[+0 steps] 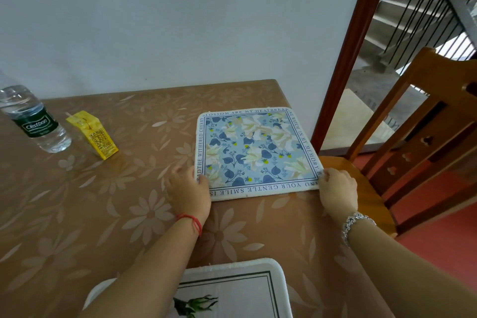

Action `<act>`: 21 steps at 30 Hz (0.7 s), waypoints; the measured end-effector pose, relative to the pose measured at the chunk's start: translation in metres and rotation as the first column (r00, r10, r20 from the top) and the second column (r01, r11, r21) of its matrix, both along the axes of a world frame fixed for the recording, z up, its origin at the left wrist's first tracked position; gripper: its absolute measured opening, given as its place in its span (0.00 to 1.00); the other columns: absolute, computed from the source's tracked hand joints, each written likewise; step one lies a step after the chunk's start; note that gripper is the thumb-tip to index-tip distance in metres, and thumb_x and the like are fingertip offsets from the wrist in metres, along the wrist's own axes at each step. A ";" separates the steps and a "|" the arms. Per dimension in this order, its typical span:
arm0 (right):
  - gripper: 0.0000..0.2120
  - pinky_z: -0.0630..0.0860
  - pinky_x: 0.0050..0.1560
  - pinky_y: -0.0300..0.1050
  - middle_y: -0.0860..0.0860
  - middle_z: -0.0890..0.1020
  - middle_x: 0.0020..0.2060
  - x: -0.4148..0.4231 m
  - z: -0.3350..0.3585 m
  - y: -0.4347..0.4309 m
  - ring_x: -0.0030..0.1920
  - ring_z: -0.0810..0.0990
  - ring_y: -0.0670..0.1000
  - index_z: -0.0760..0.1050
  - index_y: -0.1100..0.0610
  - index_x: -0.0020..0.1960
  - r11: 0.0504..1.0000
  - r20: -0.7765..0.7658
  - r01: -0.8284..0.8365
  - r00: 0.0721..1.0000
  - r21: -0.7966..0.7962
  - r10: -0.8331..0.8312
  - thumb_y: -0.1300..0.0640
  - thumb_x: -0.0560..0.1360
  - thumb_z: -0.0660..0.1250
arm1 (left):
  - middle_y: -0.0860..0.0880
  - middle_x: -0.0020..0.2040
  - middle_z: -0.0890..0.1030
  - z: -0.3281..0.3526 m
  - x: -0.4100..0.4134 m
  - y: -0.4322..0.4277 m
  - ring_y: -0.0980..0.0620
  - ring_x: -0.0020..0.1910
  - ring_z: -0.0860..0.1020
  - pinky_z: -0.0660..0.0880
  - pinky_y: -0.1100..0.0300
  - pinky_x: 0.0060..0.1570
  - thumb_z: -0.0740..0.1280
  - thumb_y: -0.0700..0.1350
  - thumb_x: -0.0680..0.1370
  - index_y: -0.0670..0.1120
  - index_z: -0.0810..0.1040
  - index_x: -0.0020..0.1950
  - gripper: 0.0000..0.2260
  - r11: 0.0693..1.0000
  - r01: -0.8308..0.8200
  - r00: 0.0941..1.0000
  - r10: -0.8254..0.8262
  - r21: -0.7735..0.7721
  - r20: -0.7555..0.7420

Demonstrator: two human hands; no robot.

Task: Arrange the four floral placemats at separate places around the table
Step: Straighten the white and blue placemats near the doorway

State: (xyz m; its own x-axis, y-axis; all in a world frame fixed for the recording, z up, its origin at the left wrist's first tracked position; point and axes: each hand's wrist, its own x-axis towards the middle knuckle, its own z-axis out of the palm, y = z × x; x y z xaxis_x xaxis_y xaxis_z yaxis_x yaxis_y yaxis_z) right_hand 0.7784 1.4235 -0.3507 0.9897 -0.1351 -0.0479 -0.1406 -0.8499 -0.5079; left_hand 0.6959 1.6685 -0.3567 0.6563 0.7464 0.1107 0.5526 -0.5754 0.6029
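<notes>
A blue floral placemat [255, 152] lay flat on the worktop [103, 214]. It sat at the far right corner, close to the white wall [180, 20] and right by the worktop's right edge. It had blue leaves, pale flowers and a ring of dark letters round its border.

The left hand [188, 188] was on the mat's near left corner. Its fingers [178, 171] were bent and held that corner. The right hand [338, 188] was on the near right corner, and its fingers [326, 174] were curled round the edge there and gripped it. Both arms reached out across the worktop. A red string [191, 221] went round the left wrist. A silver bracelet [355, 222] went round the right wrist.

A second placemat [245, 289] lay at the near edge of the worktop, well apart from the blue one. It was white with a dark green line round it and a green leafy flower on it. The left arm hid part of it.

The worktop had a brown cloth with pale flowers on it. On the far left stood a clear water bottle [33, 119] with a dark label. Just beside it stood a small yellow drink carton [94, 134].

A wooden chair [413, 137] stood at the right side of the worktop. Its seat was just beside the mat's right corner. Past a brown door frame [356, 33] were grey stairs [402, 13] with a dark railing.
</notes>
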 end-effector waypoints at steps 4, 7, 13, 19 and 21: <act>0.19 0.66 0.65 0.51 0.57 0.71 0.65 -0.010 -0.003 0.002 0.65 0.67 0.58 0.69 0.60 0.67 0.991 0.146 -0.120 0.981 -0.060 0.127 0.56 0.80 0.53 | 0.45 0.66 0.73 -0.010 -0.011 -0.004 0.43 0.67 0.67 0.63 0.48 0.67 0.65 0.45 0.75 0.44 0.76 0.62 0.16 0.993 0.103 0.995 -0.104 0.065 0.006; 0.18 0.63 0.68 0.50 0.58 0.73 0.65 -0.010 -0.009 0.006 0.66 0.67 0.58 0.70 0.62 0.65 0.979 0.128 -0.185 0.972 -0.086 0.195 0.56 0.80 0.54 | 0.46 0.67 0.73 -0.022 -0.016 -0.005 0.44 0.69 0.65 0.59 0.49 0.70 0.61 0.47 0.78 0.44 0.73 0.66 0.17 0.985 0.157 0.986 -0.153 0.066 -0.063; 0.21 0.61 0.70 0.52 0.58 0.69 0.69 -0.007 -0.015 0.013 0.69 0.65 0.59 0.67 0.62 0.68 0.977 0.058 -0.190 0.979 -0.100 0.196 0.52 0.78 0.58 | 0.49 0.69 0.71 -0.021 -0.016 -0.005 0.46 0.72 0.62 0.58 0.50 0.70 0.58 0.49 0.79 0.46 0.71 0.67 0.18 0.978 0.178 0.978 -0.164 0.112 -0.127; 0.27 0.52 0.73 0.52 0.59 0.60 0.73 -0.016 -0.009 0.031 0.74 0.55 0.59 0.57 0.57 0.73 0.963 -0.004 -0.208 0.978 -0.169 0.211 0.49 0.78 0.57 | 0.47 0.67 0.73 -0.011 -0.021 0.011 0.47 0.69 0.67 0.62 0.48 0.69 0.62 0.45 0.77 0.45 0.74 0.64 0.16 0.968 0.243 0.966 -0.248 -0.061 -0.079; 0.27 0.52 0.73 0.52 0.59 0.60 0.74 -0.023 -0.005 0.041 0.74 0.55 0.58 0.56 0.58 0.74 0.975 0.024 -0.193 0.980 -0.108 0.197 0.50 0.78 0.56 | 0.45 0.61 0.78 -0.004 -0.028 0.015 0.46 0.62 0.73 0.68 0.49 0.65 0.64 0.43 0.76 0.45 0.79 0.55 0.10 0.961 0.194 0.979 -0.176 -0.197 0.105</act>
